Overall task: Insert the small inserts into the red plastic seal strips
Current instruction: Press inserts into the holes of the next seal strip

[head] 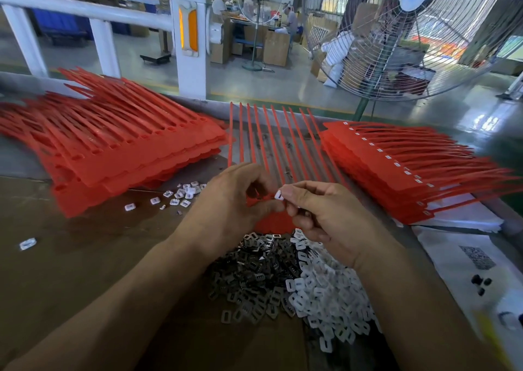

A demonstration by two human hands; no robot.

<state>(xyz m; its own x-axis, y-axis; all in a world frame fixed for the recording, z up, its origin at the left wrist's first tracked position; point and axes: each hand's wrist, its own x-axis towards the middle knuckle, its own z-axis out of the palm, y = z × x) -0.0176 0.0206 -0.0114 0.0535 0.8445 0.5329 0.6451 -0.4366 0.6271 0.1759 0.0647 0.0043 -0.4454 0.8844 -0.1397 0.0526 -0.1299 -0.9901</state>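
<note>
A sheet of joined red seal strips (278, 141) lies in the middle of the table, its tails pointing away from me. My left hand (226, 209) has its fingers curled over the sheet's near end, thumb pressed on the red plastic. My right hand (325, 215) pinches a small white insert (279, 195) between thumb and forefinger, right at the strip heads beside the left thumb. Below my hands lie a heap of dark metal inserts (254, 277) and a heap of white plastic inserts (328, 291).
A stack of red strip sheets without inserts (119, 144) sits at the left. A stack with white inserts fitted (410, 172) sits at the right on white paper. Loose white inserts (181, 195) lie left of my hands. A standing fan (402, 36) rises beyond the table.
</note>
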